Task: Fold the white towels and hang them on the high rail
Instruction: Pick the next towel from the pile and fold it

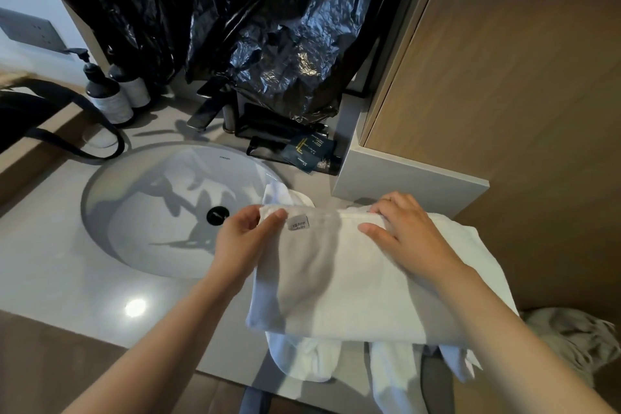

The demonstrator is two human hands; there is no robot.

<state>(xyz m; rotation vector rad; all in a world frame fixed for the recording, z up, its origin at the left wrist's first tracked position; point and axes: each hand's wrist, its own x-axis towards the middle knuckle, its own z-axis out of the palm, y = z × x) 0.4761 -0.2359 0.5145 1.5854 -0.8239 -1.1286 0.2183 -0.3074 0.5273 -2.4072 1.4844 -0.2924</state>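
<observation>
A white towel [342,282] lies partly folded on the grey counter [67,265], right of the sink, with a small grey label near its far left corner. My left hand [245,239] pinches that far left corner between thumb and fingers. My right hand [406,232] grips the far edge further right, fingers curled over the fold. More white towel cloth [309,360] hangs below the folded part over the counter's front edge. No rail is in view.
A white oval sink [141,212] with a black drain sits left of the towel. Behind it stand a dark faucet [208,111], two pump bottles [111,94], dark toiletry packets [302,151] and a black plastic bag [255,27]. A wooden cabinet [504,77] rises at the right.
</observation>
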